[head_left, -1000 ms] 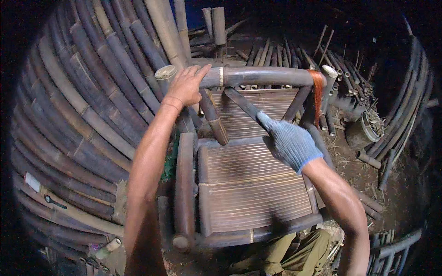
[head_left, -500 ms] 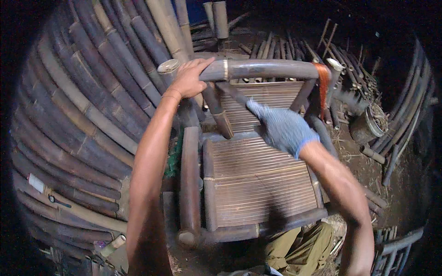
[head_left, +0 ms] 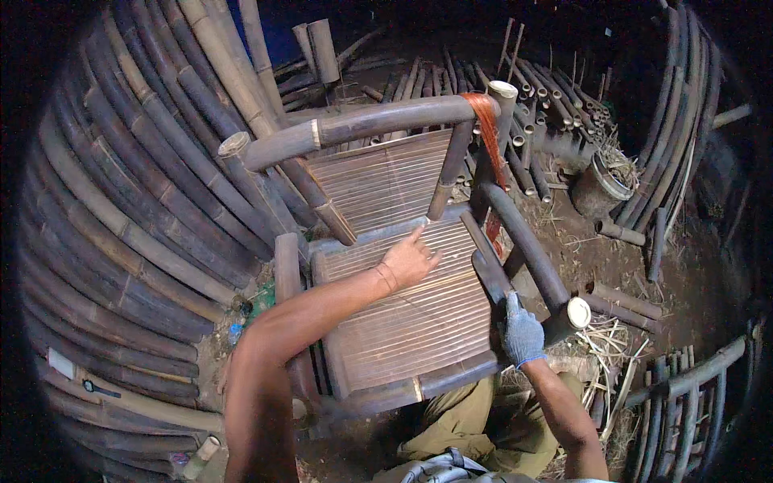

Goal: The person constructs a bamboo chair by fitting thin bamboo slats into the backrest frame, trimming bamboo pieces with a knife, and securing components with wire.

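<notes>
The bamboo chair (head_left: 394,117) stands right in front of the person, its slatted seat (head_left: 419,322) between the arms. The gloved right hand (head_left: 523,334), at the front right corner, is closed round the end of a flat, dark blade (head_left: 489,278). The blade points away from the body and slightly left, along the seat's right side rail (head_left: 483,239); the right hand is clearly the nearer one. The bare left hand (head_left: 408,259) is loosely open and empty, index finger stretched toward the seat's back edge; whether it touches the slats is hard to tell.

The left forearm (head_left: 322,322) crosses above the seat, and the right armrest (head_left: 531,245) closes in the blade's outer side. Orange strips (head_left: 487,125) hang from the backrest's top right corner. Bamboo poles (head_left: 121,201) fill the left; a bucket (head_left: 597,191) sits off to the right.
</notes>
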A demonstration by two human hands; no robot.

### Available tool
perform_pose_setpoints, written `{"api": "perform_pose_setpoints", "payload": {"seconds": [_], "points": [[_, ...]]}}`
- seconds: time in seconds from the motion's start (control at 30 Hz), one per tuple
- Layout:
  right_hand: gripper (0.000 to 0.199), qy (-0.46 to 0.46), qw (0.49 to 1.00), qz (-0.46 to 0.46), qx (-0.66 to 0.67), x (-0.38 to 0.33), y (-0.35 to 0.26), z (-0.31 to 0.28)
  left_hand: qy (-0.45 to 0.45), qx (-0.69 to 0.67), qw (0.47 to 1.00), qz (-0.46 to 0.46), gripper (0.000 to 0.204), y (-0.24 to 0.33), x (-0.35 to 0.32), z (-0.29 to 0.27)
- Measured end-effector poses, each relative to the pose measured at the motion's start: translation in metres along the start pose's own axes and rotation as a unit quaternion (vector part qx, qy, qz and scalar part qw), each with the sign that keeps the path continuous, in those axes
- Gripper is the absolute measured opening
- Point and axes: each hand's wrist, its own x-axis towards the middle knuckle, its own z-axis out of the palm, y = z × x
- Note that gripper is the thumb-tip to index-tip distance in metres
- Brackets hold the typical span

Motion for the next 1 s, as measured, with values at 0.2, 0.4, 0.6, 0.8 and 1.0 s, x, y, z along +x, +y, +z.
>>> {"api": "perform_pose_setpoints", "payload": {"seconds": [0.2,0.4,0.6,0.8,1.0], "points": [[0.067,0.137,0.956,-0.088,0.244,0.000,-0.045,-0.026,-0.212,-0.128,0.969,0.008,0.028,0.065,-0.026,0.006],[0.060,-0.296,0.420,0.122,0.849,0.035,-0.082,-0.055,0.014,-0.278,0.933,0.228,0.018,0.210,-0.018,-0.067],[0.024,0.030,0.810,-0.143,0.569,0.041,-0.081,-0.142,0.095,-0.317,0.897,0.291,0.018,0.269,-0.012,-0.150],[0.024,0.242,0.888,-0.251,0.300,-0.057,0.035,-0.202,0.404,-0.221,0.887,0.011,0.069,0.168,0.005,-0.255],[0.027,0.331,0.785,-0.383,0.356,-0.077,0.079,-0.268,0.316,-0.398,0.847,0.152,0.037,0.170,0.007,-0.285]]}}
